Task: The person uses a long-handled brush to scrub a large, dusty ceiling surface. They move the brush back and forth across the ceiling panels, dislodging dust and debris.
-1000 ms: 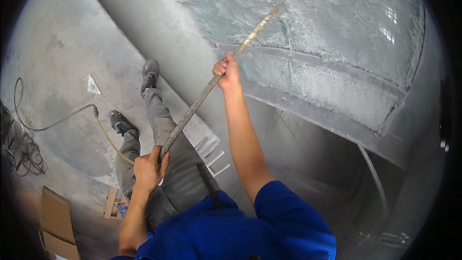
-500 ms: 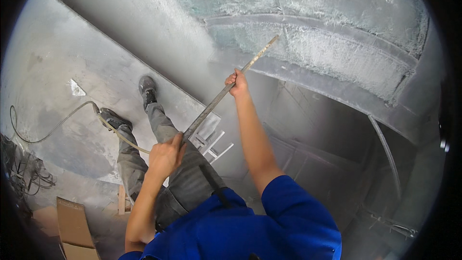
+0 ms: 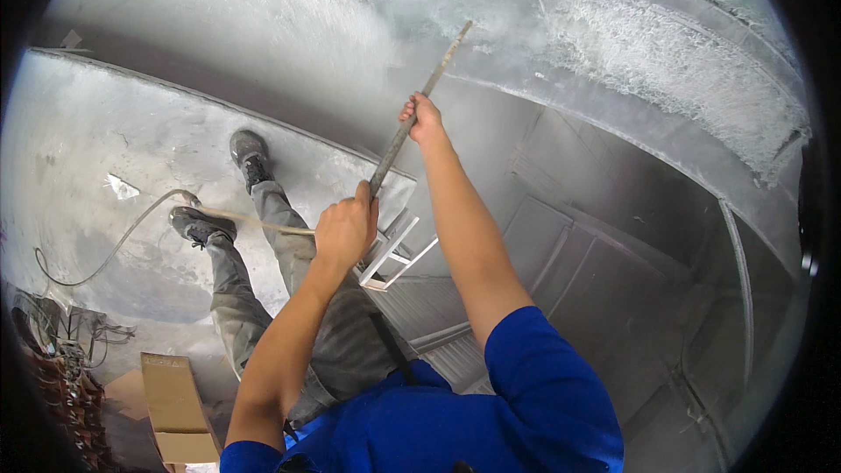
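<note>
Both my hands grip a long, thin grey pipe [image 3: 391, 156] that slants up and away to the right. My left hand [image 3: 344, 232] is closed round its near end, where a thin hose [image 3: 250, 220] meets the hand. Farther up, my right hand [image 3: 424, 118] wraps round the middle of the pipe. The worn, pale tip points at a large curved panel [image 3: 648, 52] coated with fluffy whitish dust. Near the tip the coating looks thin and smooth. Whether the tip touches the panel I cannot tell.
My feet stand on a dusty grey platform [image 3: 105, 131], the hose trailing beside them. A white frame [image 3: 399, 254] stands by my left hand. Cardboard [image 3: 180, 403] and tangled cables [image 3: 74, 342] lie at lower left. A dark, deep recess [image 3: 604, 254] opens at right.
The view has shifted. The pipe now stands steeper, and its tip has moved left along the panel. Dust around the strip's left end looks thinner. Both hands keep their hold.
</note>
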The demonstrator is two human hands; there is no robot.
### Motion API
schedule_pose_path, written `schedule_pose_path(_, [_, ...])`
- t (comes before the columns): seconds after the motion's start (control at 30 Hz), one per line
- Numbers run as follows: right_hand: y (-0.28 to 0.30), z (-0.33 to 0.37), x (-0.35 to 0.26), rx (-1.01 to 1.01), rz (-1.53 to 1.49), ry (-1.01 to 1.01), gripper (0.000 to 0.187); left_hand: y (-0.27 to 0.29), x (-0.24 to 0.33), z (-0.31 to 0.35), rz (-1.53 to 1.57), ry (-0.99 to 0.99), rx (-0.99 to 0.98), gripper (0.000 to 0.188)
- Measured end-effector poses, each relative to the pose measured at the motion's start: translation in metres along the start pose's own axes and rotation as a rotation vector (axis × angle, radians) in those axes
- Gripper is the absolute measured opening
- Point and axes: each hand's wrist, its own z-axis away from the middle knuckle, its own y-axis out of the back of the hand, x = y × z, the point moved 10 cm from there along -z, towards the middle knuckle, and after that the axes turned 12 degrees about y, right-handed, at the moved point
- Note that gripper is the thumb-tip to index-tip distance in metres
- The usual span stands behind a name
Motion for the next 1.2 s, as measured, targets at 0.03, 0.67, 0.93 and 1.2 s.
schedule_pose_path(0.03, [-0.002, -0.004, 0.007, -0.016, -0.002, -0.024, 0.023, -0.007, 0.001, -0.011, -0.006, 0.017, -0.005, 0.026])
schedule_pose_path(0.67, [-0.053, 0.028, 0.131, -0.034, -0.213, -0.159, 0.024, -0.003, -0.061, -0.062, -0.064, -0.133, 0.143, 0.029])
schedule_pose_path(0.93, [-0.061, 0.15, -0.034, -0.024, -0.237, 0.274, 0.028, 0.077, -0.109, 0.058, 0.244, -0.375, 0.1, 0.035])
schedule_pose_path(1.2, [-0.038, 0.291, -0.154, 0.006, -0.363, 0.513, 0.021, 0.148, -0.052, 0.169, 0.216, -0.487, 0.142, 0.033])
